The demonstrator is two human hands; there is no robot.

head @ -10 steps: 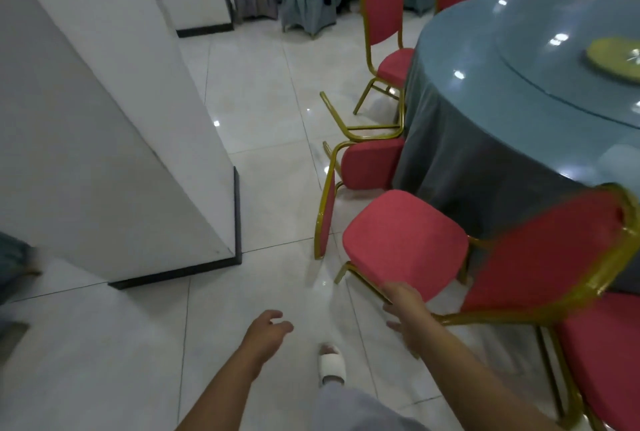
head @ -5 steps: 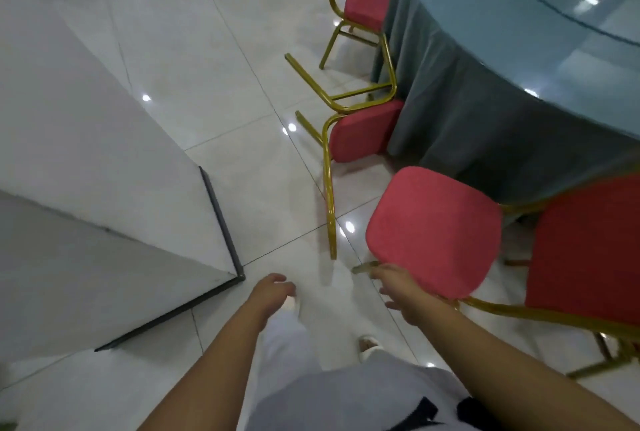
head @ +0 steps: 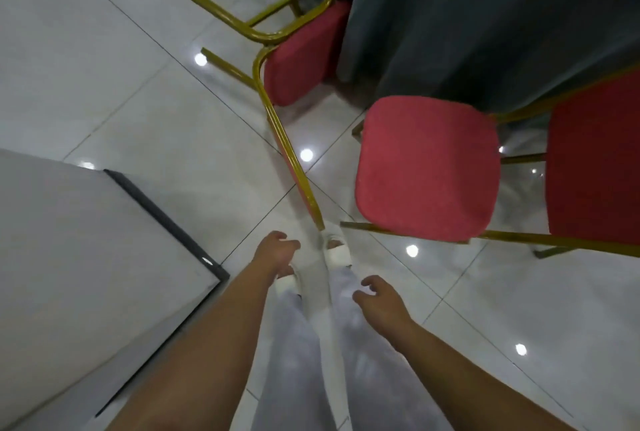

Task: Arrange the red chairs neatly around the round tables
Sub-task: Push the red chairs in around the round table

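Head view: a tipped red chair [head: 301, 56] lies on the tiled floor [head: 121, 84] with its seat against the table's grey cloth [head: 467, 22]; its gold back rail [head: 291, 157] runs down to end just in front of the person's white slipper [head: 336, 252]. A second chair's seat [head: 426, 167] stands just right of that rail, near the cloth; a red panel [head: 595, 167] at the right edge may be its backrest, though I cannot tell.

The left hand [head: 275, 254] and the right hand [head: 379, 299] both hang over the legs, fingers loosely curled and apart, holding nothing; neither touches a chair.

The likely next step is righting the fallen chair. The rail so near the foot could trip the person; lifting by that rail alone could swing the gold legs [head: 221, 15] into the cloth, or knock the frame against the neighbouring seat; the glossy tiles may let the chair feet skid.

Room is tight on the right, where seat, rail and cloth crowd together. On the left, bare floor opens between the fallen chair and the white wall corner [head: 86, 274] with its dark skirting [head: 166, 222]; that corner is the hard edge to mind when stepping back.
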